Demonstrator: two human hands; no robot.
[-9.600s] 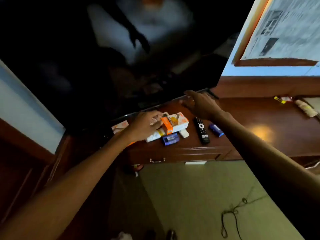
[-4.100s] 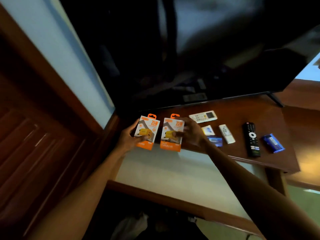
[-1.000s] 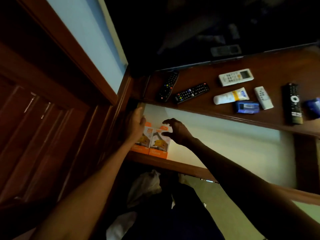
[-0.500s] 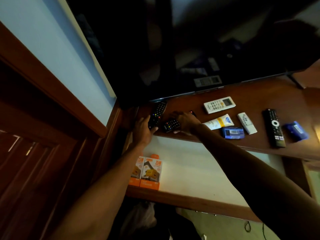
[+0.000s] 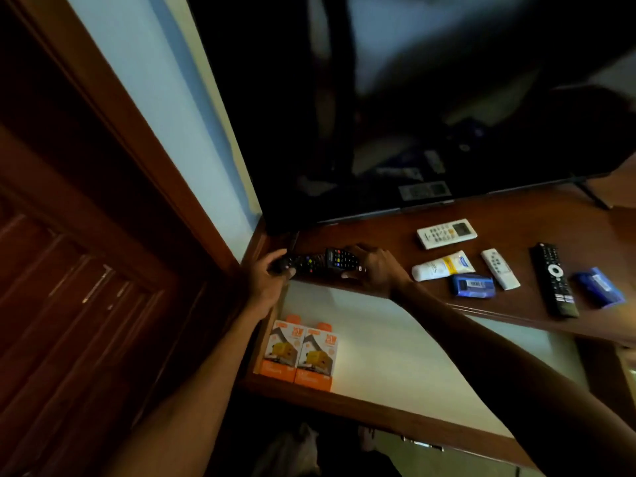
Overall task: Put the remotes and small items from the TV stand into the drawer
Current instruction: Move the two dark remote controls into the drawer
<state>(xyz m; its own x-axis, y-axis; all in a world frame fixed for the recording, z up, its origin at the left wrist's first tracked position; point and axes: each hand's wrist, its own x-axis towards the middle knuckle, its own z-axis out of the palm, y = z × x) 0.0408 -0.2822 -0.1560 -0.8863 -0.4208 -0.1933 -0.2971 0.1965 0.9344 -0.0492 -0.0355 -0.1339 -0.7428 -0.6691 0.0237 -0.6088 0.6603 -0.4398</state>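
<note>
My left hand (image 5: 266, 275) grips one black remote (image 5: 303, 262) at the left end of the TV stand (image 5: 385, 235). My right hand (image 5: 375, 270) is closed over a second black remote (image 5: 340, 259) right beside it. Below them the drawer (image 5: 389, 349) stands open, with two orange boxes (image 5: 299, 352) side by side in its left corner. Still on the stand are a white AC remote (image 5: 446, 233), a cream tube (image 5: 442, 266), a small white remote (image 5: 499, 268), a long black remote (image 5: 554, 279) and two blue packs (image 5: 473, 286) (image 5: 599, 286).
A large dark TV (image 5: 430, 105) stands at the back of the stand. A wooden door frame (image 5: 113, 139) and panelled wood fill the left. The drawer's front rail (image 5: 389, 413) runs across below my arms.
Both hands left the orange boxes in the drawer, rose to the stand's left end and closed on the two black remotes, which now lie closer together at the edge.
</note>
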